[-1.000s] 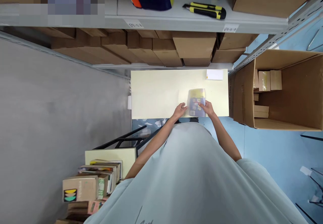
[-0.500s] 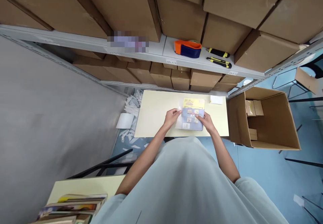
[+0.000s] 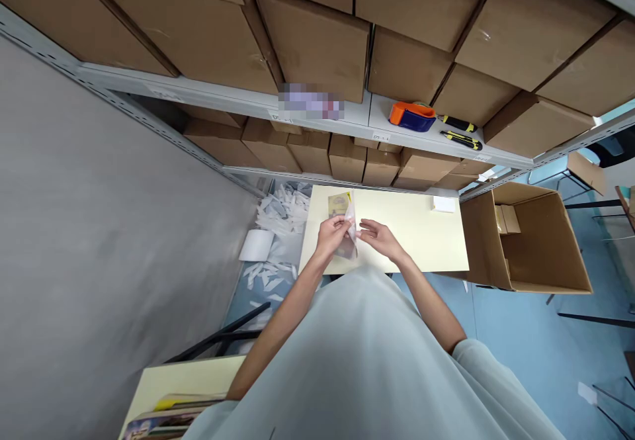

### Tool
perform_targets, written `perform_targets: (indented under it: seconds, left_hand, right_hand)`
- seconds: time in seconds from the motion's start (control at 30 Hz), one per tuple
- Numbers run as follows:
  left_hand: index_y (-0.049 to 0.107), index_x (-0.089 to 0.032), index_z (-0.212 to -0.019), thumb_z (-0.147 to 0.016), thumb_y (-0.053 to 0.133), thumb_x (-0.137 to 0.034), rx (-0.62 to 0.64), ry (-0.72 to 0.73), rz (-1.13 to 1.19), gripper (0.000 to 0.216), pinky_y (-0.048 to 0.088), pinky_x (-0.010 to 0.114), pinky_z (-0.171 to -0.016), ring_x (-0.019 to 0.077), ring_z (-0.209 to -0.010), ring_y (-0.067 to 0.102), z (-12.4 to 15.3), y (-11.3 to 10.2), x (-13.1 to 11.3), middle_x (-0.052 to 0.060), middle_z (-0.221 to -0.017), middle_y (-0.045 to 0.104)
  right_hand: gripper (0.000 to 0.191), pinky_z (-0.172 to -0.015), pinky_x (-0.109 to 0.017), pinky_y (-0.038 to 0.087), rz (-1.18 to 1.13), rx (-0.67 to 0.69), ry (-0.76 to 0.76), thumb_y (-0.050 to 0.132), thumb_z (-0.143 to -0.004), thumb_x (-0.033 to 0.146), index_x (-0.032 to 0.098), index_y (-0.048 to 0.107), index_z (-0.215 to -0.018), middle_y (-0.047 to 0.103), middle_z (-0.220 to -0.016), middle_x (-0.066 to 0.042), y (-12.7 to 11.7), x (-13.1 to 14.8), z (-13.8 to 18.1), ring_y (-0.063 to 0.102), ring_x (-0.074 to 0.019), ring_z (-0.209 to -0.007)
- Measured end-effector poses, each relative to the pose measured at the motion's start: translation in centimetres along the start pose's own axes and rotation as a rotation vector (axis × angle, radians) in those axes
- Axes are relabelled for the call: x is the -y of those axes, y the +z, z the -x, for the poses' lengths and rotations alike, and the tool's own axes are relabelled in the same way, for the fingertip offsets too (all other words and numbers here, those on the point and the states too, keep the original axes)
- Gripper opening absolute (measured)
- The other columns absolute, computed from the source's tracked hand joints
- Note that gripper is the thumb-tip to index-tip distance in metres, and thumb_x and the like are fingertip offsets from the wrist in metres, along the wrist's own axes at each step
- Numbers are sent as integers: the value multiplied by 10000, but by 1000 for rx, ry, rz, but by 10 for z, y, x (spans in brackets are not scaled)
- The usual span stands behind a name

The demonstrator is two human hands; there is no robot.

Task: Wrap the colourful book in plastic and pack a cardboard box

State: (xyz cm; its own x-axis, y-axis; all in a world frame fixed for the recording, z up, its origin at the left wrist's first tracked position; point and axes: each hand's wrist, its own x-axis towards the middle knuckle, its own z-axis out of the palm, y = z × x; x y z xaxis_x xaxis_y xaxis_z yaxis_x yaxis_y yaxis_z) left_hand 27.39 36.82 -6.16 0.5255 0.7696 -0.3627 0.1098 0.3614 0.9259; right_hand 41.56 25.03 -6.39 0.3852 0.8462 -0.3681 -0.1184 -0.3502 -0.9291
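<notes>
Both hands work over the near left part of the surface. Our left hand is pinched shut on a clear plastic sleeve with a flat yellow-topped book or card pack in or behind it; we cannot tell if the pack is fully inside. Our right hand sits just right of the sleeve, fingers loosely spread, near its edge but not clearly gripping; contact is too small to tell.

Handling, as we judge it: the sleeve looks thin, light, floppy and slippery, so it will crumple if squeezed mid-panel; take it by the open edge or a corner. The pack looks light and fairly stiff; hold it by its long sides.

Pose: both forearms reach forward from our pale shirt, elbows bent out, wrists converging on the sleeve, left palm turned inward.

Relative to the surface: a white roll and scattered white strips lie on the floor to its left; a small white pad lies at its far right corner; an open cardboard box stands to its right. Beyond it, shelves of brown cartons, with an orange tape dispenser and utility knives on the shelf above.
</notes>
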Motion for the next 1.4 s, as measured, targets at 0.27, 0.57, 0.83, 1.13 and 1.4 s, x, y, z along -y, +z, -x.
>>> perform_targets:
  seconds: [0.27,0.57,0.83,1.13,1.4]
  left_hand:
    - [835,-212,-891,-734,852,-639,47,14,-34,454,602,338,-789,256,-906,756,13,-25,-1,73,-931,828]
    - [811,-219,-1144,-909,708,-603,58,264,-98,463,593,384,-1070,289,-1310,683,11,-34,8,124,-1385,728]
    - [760,-205,-1219,-776,859,-594,122,-184,171,598,630,417,-1010,329,-1261,726,7,-94,33,162,-1329,768]
    - [815,-190,-1055,-656,930,-596,218,-199,305,581,675,417,-851,306,-949,808,13,-66,21,119,-1039,839]
    - [797,-179,-1075,-651,943,-599,227,-167,312,614,667,397,-829,295,-953,802,7,-36,11,93,-971,831]
  right_hand:
    - [588,-917,-445,553,553,-188,-29,822,-817,429,321,650,-1369,800,-1133,-93,72,23,16,755,-373,-1029]
    - [442,-778,-337,517,290,-211,-123,536,-930,643,232,695,-902,744,-851,-48,51,21,16,684,-267,-836]
    - [577,-673,-310,510,-153,-118,87,801,-717,764,223,721,-901,740,-808,-25,36,26,39,669,-235,-754]
    - [530,-646,-286,475,-73,-192,52,703,-828,744,216,672,-800,716,-759,-15,9,32,36,632,-202,-701]
    - [479,-677,-276,466,-106,-271,1,697,-843,687,209,682,-829,713,-783,-3,-16,34,29,613,-186,-720]
